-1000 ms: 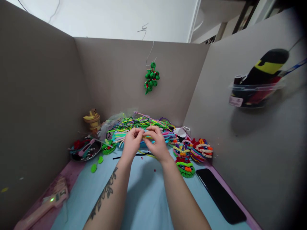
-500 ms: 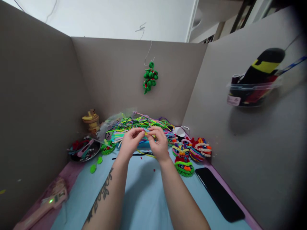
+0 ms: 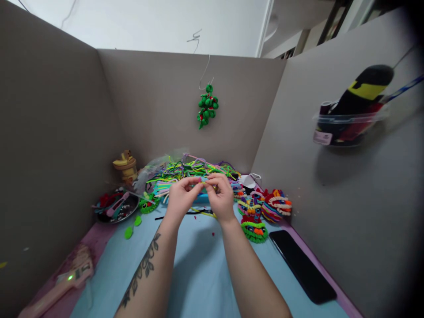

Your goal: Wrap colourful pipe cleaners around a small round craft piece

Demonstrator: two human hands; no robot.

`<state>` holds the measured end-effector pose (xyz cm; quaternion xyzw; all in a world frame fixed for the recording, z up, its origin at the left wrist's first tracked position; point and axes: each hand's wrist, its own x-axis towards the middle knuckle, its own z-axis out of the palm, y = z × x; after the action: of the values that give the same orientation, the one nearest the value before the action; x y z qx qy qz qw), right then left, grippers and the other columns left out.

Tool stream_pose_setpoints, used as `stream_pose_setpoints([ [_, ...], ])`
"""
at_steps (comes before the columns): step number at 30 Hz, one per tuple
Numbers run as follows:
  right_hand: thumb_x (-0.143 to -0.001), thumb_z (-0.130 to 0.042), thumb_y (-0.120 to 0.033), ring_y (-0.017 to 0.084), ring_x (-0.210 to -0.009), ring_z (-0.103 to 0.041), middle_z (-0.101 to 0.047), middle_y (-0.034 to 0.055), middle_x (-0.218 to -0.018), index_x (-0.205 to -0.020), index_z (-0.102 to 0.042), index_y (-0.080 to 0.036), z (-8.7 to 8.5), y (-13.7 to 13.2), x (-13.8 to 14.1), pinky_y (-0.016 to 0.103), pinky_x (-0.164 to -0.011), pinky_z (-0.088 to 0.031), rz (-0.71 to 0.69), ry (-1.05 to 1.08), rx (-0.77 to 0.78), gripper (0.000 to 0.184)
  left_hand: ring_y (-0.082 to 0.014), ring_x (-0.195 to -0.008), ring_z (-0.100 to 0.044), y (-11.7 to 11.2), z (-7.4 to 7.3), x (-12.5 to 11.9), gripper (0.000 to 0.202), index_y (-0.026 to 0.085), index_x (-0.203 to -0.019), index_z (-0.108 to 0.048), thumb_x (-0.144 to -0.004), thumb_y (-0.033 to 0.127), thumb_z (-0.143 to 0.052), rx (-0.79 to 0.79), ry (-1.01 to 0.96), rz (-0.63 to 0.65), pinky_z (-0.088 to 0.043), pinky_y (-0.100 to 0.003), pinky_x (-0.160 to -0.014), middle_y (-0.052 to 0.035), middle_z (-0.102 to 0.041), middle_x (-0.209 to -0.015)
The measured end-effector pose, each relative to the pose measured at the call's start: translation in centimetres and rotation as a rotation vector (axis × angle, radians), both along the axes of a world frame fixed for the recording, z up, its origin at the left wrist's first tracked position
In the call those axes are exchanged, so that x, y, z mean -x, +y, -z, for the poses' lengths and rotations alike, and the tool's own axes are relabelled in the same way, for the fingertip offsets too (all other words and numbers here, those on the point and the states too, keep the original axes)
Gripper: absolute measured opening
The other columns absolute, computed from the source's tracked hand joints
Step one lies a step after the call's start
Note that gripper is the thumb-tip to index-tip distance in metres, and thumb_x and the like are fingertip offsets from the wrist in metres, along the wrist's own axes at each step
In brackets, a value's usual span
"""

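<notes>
Both hands are raised over the middle of the table, fingertips meeting. My left hand (image 3: 183,194) pinches a small multicoloured piece (image 3: 203,180) showing pink, blue and yellow; its kind is mostly hidden by the fingers. From the other side my right hand (image 3: 220,196) grips the same piece, thumb and fingers pressed together. Behind them lies a heap of fuzzy pipe cleaners (image 3: 185,168) in green, yellow and purple. Beneath the hands, on the blue cloth (image 3: 195,274), are black and yellow strips and tiny red bits.
At right sit several fuzzy colourful figures (image 3: 254,232) and a black phone (image 3: 303,267). To the left are a metal bowl (image 3: 121,216) of small parts, green discs (image 3: 128,232) and a pink glue gun (image 3: 71,278). A green bundle (image 3: 208,106) hangs from the back panel.
The fingertips have drawn closer together around the small piece, and less of its blue and yellow shows. The rest of the table looks the same.
</notes>
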<state>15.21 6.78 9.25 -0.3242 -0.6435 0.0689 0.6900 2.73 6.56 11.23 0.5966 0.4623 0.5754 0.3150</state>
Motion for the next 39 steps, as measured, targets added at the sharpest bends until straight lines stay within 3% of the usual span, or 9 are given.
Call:
stream_pose_setpoints([
  [6,-0.082,-0.06,-0.026,0.02,-0.092,-0.056,-0.056,0.0045,-0.092,-0.075,-0.058,-0.022,-0.1,-0.2,0.2,0.037,-0.082,-0.046,-0.093,0.14,0.053,0.008,-0.0077,-0.045,-0.047,0.1,0.0,0.0,0.026,0.015,-0.077,-0.064,-0.061,0.034,-0.075,0.114,-0.214,0.163,-0.033,-0.019,-0.041,0.0009,-0.062,-0.06],
  [11,-0.083,-0.056,-0.03,0.021,-0.098,-0.054,-0.053,0.0055,-0.099,-0.075,-0.057,-0.022,-0.2,-0.3,-0.2,0.037,-0.084,-0.046,-0.138,0.139,0.076,0.012,-0.0035,-0.038,-0.04,0.0,-0.2,0.0,0.042,0.021,-0.079,-0.042,-0.059,0.031,-0.077,0.146,-0.359,0.285,-0.026,-0.015,-0.039,0.0097,-0.055,-0.053],
  [15,-0.083,-0.056,-0.034,0.023,-0.106,-0.054,-0.056,0.0068,-0.106,-0.085,-0.059,-0.023,-0.3,0.0,-0.9,0.04,-0.092,-0.044,-0.205,0.122,0.072,0.011,-0.0027,-0.036,-0.037,0.2,-0.1,0.2,0.045,0.022,-0.077,-0.034,-0.06,0.029,-0.075,0.119,-0.391,0.266,-0.022,-0.014,-0.038,0.0119,-0.052,-0.051],
  [19,-0.081,-0.06,-0.028,0.021,-0.108,-0.056,-0.059,0.0078,-0.112,-0.114,-0.053,-0.024,0.0,0.6,-1.3,0.04,-0.097,-0.042,-0.336,0.067,0.198,0.034,-0.0017,-0.034,-0.034,0.5,-0.1,0.8,0.047,0.022,-0.077,-0.034,-0.056,0.027,-0.076,0.135,-0.464,0.237,-0.02,-0.013,-0.037,0.0138,-0.046,-0.048],
  [24,-0.077,-0.062,-0.024,0.018,-0.092,-0.06,-0.061,0.0049,-0.1,-0.101,-0.058,-0.023,0.6,1.4,-1.0,0.034,-0.086,-0.049,-0.364,0.098,0.296,0.024,-0.0007,-0.033,-0.032,0.6,-0.2,1.1,0.049,0.022,-0.08,-0.036,-0.053,0.023,-0.077,0.203,-0.497,0.326,-0.017,-0.013,-0.035,0.0129,-0.049,-0.052],
  [29,-0.075,-0.063,-0.022,0.016,-0.082,-0.06,-0.063,0.0034,-0.093,-0.098,-0.06,-0.022,0.5,1.5,-1.1,0.03,-0.077,-0.05,-0.336,0.086,0.319,0.023,-0.0016,-0.035,-0.036,0.7,-0.1,1.3,0.047,0.021,-0.094,-0.044,-0.06,0.03,-0.075,0.168,-0.388,0.329,-0.024,-0.014,-0.035,0.0091,-0.056,-0.061],
  [33,-0.076,-0.062,-0.02,0.017,-0.084,-0.059,-0.064,0.0043,-0.094,-0.097,-0.062,-0.02,-0.1,0.9,-1.0,0.031,-0.08,-0.048,-0.176,0.051,0.305,0.021,-0.0068,-0.052,-0.054,0.8,0.1,1.3,0.052,0.02,-0.106,-0.049,-0.062,0.03,-0.075,0.001,-0.14,0.124,-0.041,-0.019,-0.048,-0.0027,-0.066,-0.091],
  [35,-0.077,-0.061,-0.019,0.017,-0.085,-0.059,-0.065,0.0044,-0.094,-0.097,-0.063,-0.02,-0.3,0.7,-0.9,0.032,-0.081,-0.047,-0.116,0.018,0.295,0.02,-0.0078,-0.058,-0.056,0.5,0.0,1.1,0.043,0.019,-0.1,-0.055,-0.062,0.029,-0.075,-0.137,0.016,0.013,-0.044,-0.02,-0.053,-0.0047,-0.065,-0.098],
  [39,-0.076,-0.062,-0.019,0.017,-0.083,-0.059,-0.065,0.004,-0.094,-0.096,-0.063,-0.02,-0.2,0.7,-0.8,0.031,-0.08,-0.047,-0.108,0.016,0.292,0.02,-0.0117,-0.064,-0.057,-0.2,-0.4,0.8,0.014,0.017,-0.077,-0.065,-0.075,0.031,-0.064,-0.253,0.203,-0.059,-0.045,-0.023,-0.061,-0.0029,-0.066,-0.08],
])
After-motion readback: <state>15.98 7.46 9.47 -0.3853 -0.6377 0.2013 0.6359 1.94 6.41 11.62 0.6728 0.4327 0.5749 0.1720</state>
